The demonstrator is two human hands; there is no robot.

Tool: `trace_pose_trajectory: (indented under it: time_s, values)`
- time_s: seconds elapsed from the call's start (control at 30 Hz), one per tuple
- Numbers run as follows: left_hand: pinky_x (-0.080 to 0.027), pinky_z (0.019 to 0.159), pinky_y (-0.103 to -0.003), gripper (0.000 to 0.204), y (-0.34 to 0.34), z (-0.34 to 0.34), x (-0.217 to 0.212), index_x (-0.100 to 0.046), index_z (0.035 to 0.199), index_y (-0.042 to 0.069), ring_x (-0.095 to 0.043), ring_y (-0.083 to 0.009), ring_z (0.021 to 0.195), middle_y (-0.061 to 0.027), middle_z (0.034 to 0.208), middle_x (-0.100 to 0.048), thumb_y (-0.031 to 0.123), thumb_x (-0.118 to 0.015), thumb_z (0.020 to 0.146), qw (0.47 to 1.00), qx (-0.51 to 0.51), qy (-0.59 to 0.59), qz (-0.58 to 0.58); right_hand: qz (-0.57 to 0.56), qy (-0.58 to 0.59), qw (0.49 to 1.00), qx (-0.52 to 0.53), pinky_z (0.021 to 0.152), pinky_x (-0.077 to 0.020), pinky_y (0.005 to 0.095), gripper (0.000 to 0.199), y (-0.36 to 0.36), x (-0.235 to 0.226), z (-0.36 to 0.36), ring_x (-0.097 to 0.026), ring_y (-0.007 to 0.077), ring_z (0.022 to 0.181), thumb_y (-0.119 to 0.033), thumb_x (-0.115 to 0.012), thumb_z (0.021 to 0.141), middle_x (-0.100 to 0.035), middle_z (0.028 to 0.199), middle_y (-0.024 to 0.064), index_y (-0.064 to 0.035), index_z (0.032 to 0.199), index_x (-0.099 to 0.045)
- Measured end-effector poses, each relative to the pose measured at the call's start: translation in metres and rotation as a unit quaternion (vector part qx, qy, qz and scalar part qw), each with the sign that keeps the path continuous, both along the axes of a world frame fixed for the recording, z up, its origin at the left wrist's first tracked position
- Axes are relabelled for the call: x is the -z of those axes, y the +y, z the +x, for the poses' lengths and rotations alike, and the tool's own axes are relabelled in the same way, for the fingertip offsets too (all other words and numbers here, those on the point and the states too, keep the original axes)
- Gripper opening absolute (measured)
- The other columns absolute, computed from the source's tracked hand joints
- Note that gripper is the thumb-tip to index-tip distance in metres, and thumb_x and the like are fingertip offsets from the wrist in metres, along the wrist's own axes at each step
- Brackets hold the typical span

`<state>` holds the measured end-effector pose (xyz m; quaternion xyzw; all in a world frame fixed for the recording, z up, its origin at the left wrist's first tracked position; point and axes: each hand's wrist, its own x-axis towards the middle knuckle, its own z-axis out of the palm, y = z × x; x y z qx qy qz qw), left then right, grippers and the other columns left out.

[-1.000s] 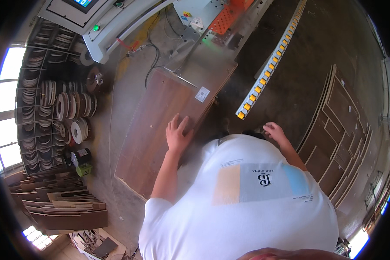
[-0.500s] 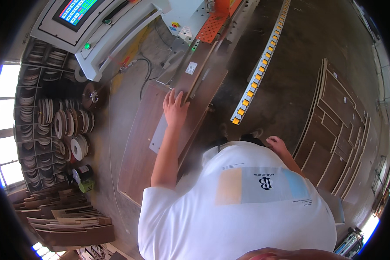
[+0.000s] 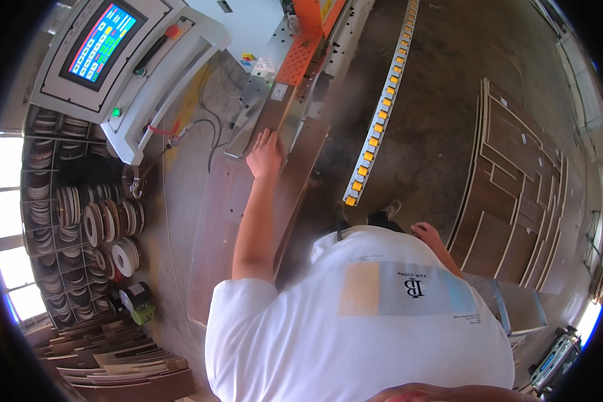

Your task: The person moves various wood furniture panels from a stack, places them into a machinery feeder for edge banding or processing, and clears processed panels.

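My left hand [image 3: 264, 155] lies on the near end of a narrow brown board [image 3: 268, 119], its fingers stretched along the surface. A white label [image 3: 279, 92] is stuck on this board, close to the perforated orange plate [image 3: 301, 59] of a machine. Under my left forearm, a wider brown panel [image 3: 224, 234] extends toward me. My right hand [image 3: 427, 233] hangs beside my body with its fingers loosely bent, and I see nothing in it.
A control panel with a lit screen [image 3: 100, 45] stands at the upper left. Edging rolls [image 3: 100, 224] fill a rack on the left. A track of yellow rollers [image 3: 373, 142] runs ahead. Brown panels [image 3: 499, 244] are stacked at right; more boards [image 3: 124, 362] stand at lower left.
My left hand has moved forward with the narrow board, whose label is now nearer the orange plate. The whole view has shifted a little. My right hand stays at my side.
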<state>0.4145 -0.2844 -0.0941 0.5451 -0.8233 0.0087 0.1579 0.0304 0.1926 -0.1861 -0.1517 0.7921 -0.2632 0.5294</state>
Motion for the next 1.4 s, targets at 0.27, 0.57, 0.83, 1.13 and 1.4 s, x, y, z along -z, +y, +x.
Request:
trace_pose_trajectory:
  time_s: [0.27, 0.57, 0.83, 1.13, 1.4]
  values:
    - [-0.057, 0.095, -0.04, 0.029, -0.052, -0.063, -0.001, -0.07, 0.122, 0.017, -0.062, -0.0241, 0.13, -0.0017, 0.139, -0.066, 0.019, -0.058, 0.096, 1.0, 0.01, 0.01, 0.013, 0.015, -0.037, 0.997, 0.061, 0.07, -0.0572, 0.0341, 0.04, 0.009, -0.005, 0.002, -0.073, 0.018, 0.087, -0.036, -0.076, 0.091, -0.075, 0.102, 0.0064, -0.009, 0.12, -0.07]
    - [-0.045, 0.112, -0.04, 0.032, -0.083, -0.073, 0.016, -0.068, 0.126, 0.011, -0.053, -0.0261, 0.138, -0.006, 0.144, -0.062, 0.016, -0.057, 0.096, 0.995, 0.082, 0.059, -0.024, 0.014, -0.013, 0.999, 0.026, 0.07, -0.056, 0.0322, 0.041, 0.026, 0.0, -0.002, -0.073, 0.0176, 0.087, -0.036, -0.074, 0.093, -0.075, 0.105, 0.0068, -0.0069, 0.121, -0.069]
    - [-0.047, 0.11, -0.04, 0.034, -0.006, 0.011, 0.01, -0.069, 0.129, 0.012, -0.055, -0.0273, 0.136, -0.0051, 0.143, -0.063, 0.014, -0.054, 0.098, 0.996, 0.076, 0.051, -0.02, 0.013, 0.036, 0.999, -0.02, 0.071, -0.055, 0.0317, 0.037, 0.025, 0.001, 0.007, -0.07, 0.0151, 0.087, -0.034, -0.074, 0.093, -0.075, 0.104, 0.0079, -0.0059, 0.118, -0.072]
    - [-0.044, 0.11, -0.045, 0.048, 0.144, 0.072, -0.027, -0.064, 0.132, 0.01, -0.055, -0.0327, 0.133, -0.0091, 0.14, -0.063, 0.023, -0.073, 0.087, 0.989, 0.029, 0.107, 0.096, -0.029, -0.024, 0.999, -0.025, 0.07, -0.0532, 0.0292, 0.031, -0.02, 0.004, 0.01, -0.065, 0.0131, 0.079, -0.027, -0.074, 0.094, -0.072, 0.092, 0.0061, -0.0017, 0.112, -0.071]
    - [-0.043, 0.108, -0.051, 0.054, 0.221, 0.089, -0.042, -0.066, 0.128, 0.016, -0.051, -0.0369, 0.131, -0.0057, 0.145, -0.058, 0.021, -0.083, 0.077, 0.99, -0.016, 0.104, 0.091, -0.033, -0.011, 0.996, -0.081, 0.07, -0.0535, 0.0288, 0.03, -0.059, 0.004, 0.019, -0.065, 0.0121, 0.079, -0.025, -0.073, 0.095, -0.071, 0.092, 0.0055, -0.0002, 0.112, -0.07]
